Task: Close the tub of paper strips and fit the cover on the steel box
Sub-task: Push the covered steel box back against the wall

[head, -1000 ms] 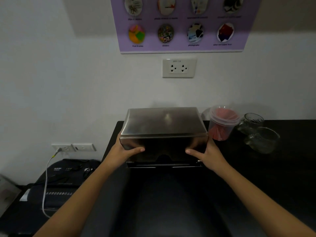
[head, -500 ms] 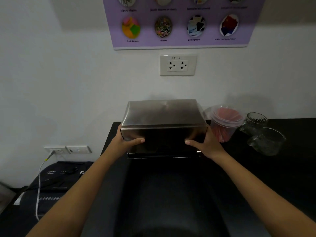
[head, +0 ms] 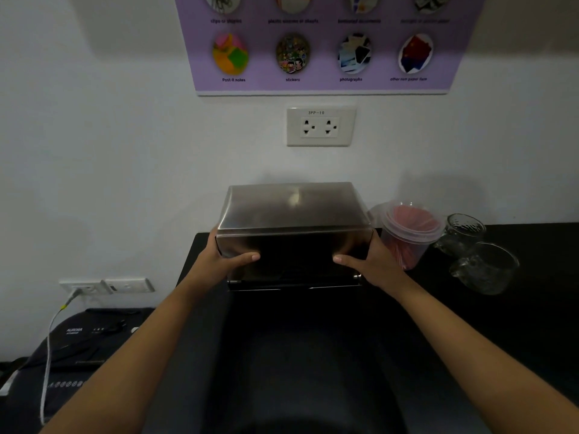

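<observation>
A shiny steel cover (head: 293,211) sits over the steel box (head: 294,281), whose dark lower edge shows beneath it on the black counter (head: 517,324). My left hand (head: 225,260) grips the cover's left end, thumb across its front face. My right hand (head: 372,264) grips the right end the same way. To the right stands a clear plastic tub (head: 410,234) of red paper strips with a clear lid on top.
Two glass cups (head: 482,266) stand right of the tub. A wall socket (head: 319,126) and a purple poster (head: 322,45) hang above the box. Down at the left, a black paper shredder (head: 81,343) has a white cable (head: 47,355) plugged into a low socket.
Both hands keep the same hold on the cover. The cover appears slightly lower over the box, and the view has tilted a little.
</observation>
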The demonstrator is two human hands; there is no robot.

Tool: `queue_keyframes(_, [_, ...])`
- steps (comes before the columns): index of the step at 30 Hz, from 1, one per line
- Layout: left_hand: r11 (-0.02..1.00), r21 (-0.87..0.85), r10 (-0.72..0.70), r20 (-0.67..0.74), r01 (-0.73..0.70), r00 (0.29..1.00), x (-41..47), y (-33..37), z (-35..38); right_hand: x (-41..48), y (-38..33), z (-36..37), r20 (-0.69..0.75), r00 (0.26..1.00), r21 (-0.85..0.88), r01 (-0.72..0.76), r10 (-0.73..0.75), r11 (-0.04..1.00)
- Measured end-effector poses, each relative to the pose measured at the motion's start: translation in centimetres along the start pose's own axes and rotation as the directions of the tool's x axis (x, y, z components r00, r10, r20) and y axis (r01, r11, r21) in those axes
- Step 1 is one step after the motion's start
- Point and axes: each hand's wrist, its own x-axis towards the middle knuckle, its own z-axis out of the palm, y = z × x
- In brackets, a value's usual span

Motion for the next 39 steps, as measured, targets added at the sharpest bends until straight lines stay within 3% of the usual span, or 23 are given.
queue_keyframes(27, [1.000,-0.003,-0.019,0.012,0.019,1.000,2.2,-0.3,0.0,1.9,-0.3,0.1,0.021,0.998,0.027,-0.058,0.057,0.998])
queue_keyframes(34, [0.994,0.046,-0.099,-0.029,0.100,0.995,0.3,-0.2,0.5,-0.1,-1.0,-0.1,-0.022,0.998,0.081,-0.049,0.051,0.996])
queue_keyframes(36, [0.988,0.079,-0.129,-0.086,0.136,0.988,-1.1,-0.3,1.0,-0.9,-0.9,-0.7,-0.021,0.997,0.095,-0.069,0.071,0.993])
queue_keyframes(39, [0.995,0.074,-0.036,-0.360,0.067,0.932,-3.8,0.2,2.1,-2.0,-0.5,-2.5,-0.039,0.993,0.070,-0.110,0.113,0.991])
